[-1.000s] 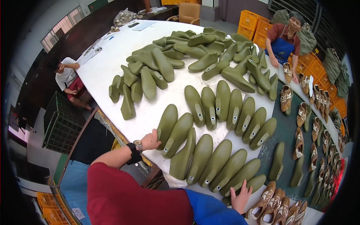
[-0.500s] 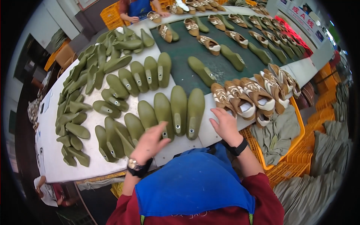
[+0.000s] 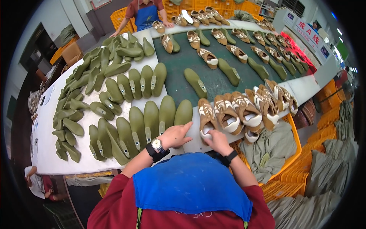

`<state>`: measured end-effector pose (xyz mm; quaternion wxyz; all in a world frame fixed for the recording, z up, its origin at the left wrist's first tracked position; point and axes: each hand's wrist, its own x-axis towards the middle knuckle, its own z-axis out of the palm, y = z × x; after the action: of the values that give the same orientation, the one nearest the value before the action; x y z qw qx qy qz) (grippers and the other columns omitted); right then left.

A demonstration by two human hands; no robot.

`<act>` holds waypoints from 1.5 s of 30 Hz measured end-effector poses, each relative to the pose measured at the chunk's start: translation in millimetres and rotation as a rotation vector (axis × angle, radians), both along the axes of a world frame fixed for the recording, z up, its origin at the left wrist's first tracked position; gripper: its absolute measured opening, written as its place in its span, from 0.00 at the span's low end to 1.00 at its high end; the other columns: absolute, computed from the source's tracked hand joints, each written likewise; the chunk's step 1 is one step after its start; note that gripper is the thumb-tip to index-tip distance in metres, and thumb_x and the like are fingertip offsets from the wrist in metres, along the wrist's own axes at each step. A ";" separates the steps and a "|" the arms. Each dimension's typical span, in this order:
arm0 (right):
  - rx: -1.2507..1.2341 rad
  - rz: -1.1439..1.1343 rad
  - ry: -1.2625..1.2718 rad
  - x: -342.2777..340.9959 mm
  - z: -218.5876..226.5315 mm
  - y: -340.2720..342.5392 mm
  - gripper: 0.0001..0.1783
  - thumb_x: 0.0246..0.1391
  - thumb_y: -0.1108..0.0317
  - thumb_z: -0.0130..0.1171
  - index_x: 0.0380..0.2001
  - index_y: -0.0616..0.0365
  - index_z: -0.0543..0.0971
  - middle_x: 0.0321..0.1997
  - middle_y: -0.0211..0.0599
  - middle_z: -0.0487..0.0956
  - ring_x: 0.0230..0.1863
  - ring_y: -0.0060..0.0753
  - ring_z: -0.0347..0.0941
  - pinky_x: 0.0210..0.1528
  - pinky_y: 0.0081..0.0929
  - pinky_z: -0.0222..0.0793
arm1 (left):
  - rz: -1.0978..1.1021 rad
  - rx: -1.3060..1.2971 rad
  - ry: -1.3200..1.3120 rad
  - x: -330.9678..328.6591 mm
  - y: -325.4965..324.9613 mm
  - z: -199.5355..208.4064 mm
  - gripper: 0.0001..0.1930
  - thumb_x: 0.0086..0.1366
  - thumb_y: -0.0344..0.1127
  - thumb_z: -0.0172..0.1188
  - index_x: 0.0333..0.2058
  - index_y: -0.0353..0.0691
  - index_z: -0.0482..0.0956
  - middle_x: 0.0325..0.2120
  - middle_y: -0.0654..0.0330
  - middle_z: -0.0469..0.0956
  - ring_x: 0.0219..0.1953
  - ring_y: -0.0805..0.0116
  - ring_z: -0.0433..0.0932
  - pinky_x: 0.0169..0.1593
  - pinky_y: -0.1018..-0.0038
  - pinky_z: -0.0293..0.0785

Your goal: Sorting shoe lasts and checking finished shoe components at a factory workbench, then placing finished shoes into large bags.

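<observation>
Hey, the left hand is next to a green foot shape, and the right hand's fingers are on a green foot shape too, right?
Not quite: the right hand's fingers are on a brown-and-white shoe, as the head view shows. The left hand is next to a green foot shape, just as you said.

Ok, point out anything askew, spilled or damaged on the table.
One green shoe last, third from the left in the nearest row, looks askew: it seems rolled onto its side, whereas the lasts beside it show their flat tops. I see no spill or damage.
</observation>
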<state>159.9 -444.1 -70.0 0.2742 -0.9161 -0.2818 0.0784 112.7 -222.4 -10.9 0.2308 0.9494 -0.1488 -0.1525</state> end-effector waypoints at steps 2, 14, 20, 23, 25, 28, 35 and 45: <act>0.235 0.028 0.213 -2.9 23.1 -1.8 0.15 0.44 0.62 0.61 0.36 0.57 0.77 0.32 0.46 0.78 0.32 0.48 0.75 0.34 0.37 0.70 | 0.265 -0.164 0.007 10.5 -8.6 -4.5 0.38 0.58 0.43 0.58 0.61 0.38 0.49 0.47 0.42 0.70 0.46 0.51 0.73 0.45 0.65 0.71; 0.544 0.082 -0.075 20.8 115.0 5.4 0.25 0.42 0.63 0.65 0.47 0.54 0.73 0.36 0.36 0.74 0.24 0.31 0.71 0.26 0.26 0.70 | 0.564 -0.973 -0.319 17.8 -26.5 20.8 0.31 0.56 0.24 0.47 0.59 0.34 0.51 0.46 0.46 0.71 0.47 0.62 0.73 0.48 0.72 0.68; 0.459 0.132 -0.389 53.3 112.7 28.1 0.16 0.43 0.69 0.61 0.39 0.60 0.75 0.31 0.41 0.75 0.24 0.40 0.73 0.26 0.29 0.69 | 0.536 -0.699 -0.332 9.1 -23.3 35.6 0.31 0.58 0.25 0.49 0.60 0.36 0.52 0.48 0.51 0.70 0.45 0.72 0.71 0.47 0.76 0.68; 0.627 0.050 -0.283 54.8 107.2 39.4 0.11 0.44 0.71 0.58 0.34 0.63 0.76 0.24 0.42 0.74 0.23 0.41 0.73 0.24 0.31 0.68 | 0.536 -0.655 -0.286 11.4 -11.4 43.2 0.28 0.56 0.26 0.53 0.57 0.35 0.60 0.47 0.51 0.70 0.44 0.69 0.72 0.44 0.72 0.71; 0.687 0.064 -0.269 53.6 106.4 44.5 0.09 0.45 0.71 0.57 0.31 0.63 0.76 0.21 0.43 0.73 0.22 0.42 0.72 0.23 0.32 0.67 | 0.460 -0.284 -0.435 14.2 -6.9 49.9 0.29 0.52 0.27 0.58 0.55 0.35 0.62 0.45 0.50 0.69 0.45 0.60 0.72 0.45 0.68 0.71; 0.592 0.163 -0.370 53.7 108.8 49.2 0.07 0.45 0.72 0.56 0.29 0.63 0.75 0.22 0.40 0.73 0.22 0.43 0.71 0.24 0.32 0.67 | 0.404 -0.102 -0.669 18.4 -14.1 57.9 0.29 0.46 0.29 0.64 0.50 0.35 0.67 0.46 0.49 0.67 0.46 0.54 0.71 0.48 0.65 0.69; 0.556 0.228 -0.410 54.8 121.7 48.8 0.09 0.45 0.70 0.58 0.32 0.61 0.75 0.25 0.40 0.74 0.24 0.43 0.72 0.24 0.32 0.68 | 0.376 -0.186 -0.917 33.1 -3.6 65.1 0.08 0.49 0.27 0.61 0.30 0.37 0.79 0.31 0.58 0.79 0.33 0.59 0.78 0.38 0.70 0.74; 0.298 0.459 -0.391 20.1 143.4 45.1 0.23 0.41 0.61 0.64 0.42 0.53 0.72 0.42 0.35 0.70 0.29 0.37 0.74 0.29 0.28 0.71 | 0.388 -0.021 -0.986 37.3 15.7 58.9 0.11 0.49 0.29 0.62 0.34 0.35 0.77 0.35 0.55 0.77 0.37 0.56 0.76 0.41 0.68 0.73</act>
<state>180.0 -399.0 73.5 0.3212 -0.7764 -0.5362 -0.0811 149.9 -206.8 48.0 0.1669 0.9162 -0.0628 0.3590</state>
